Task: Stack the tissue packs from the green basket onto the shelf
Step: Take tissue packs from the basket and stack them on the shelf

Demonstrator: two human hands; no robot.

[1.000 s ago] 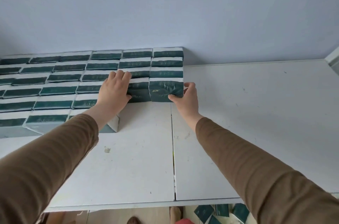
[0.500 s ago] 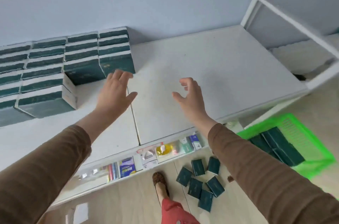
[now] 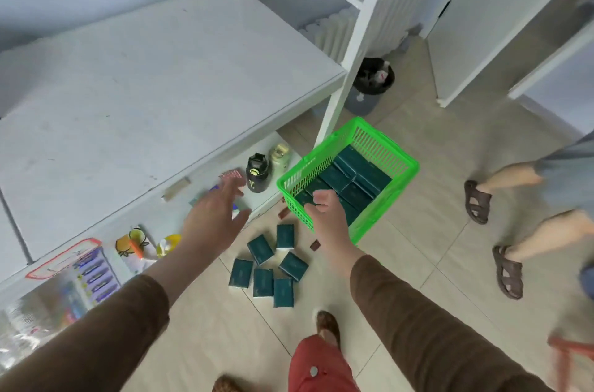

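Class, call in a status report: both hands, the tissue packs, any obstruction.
Left hand open, empty. Right hand loosely curled, empty, over green basket. Tissue packs in basket. Loose packs on floor underfoot.

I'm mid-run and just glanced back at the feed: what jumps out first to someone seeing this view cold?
The bright green basket on the floor by the shelf post, with dark green tissue packs inside, grabs the eye first. Next, the loose packs scattered on the tiles in front of it, between the two arms. Both hands hold nothing: the left hand is spread above the lower shelf's edge, and the right hand is loosely curled over the basket's near rim.
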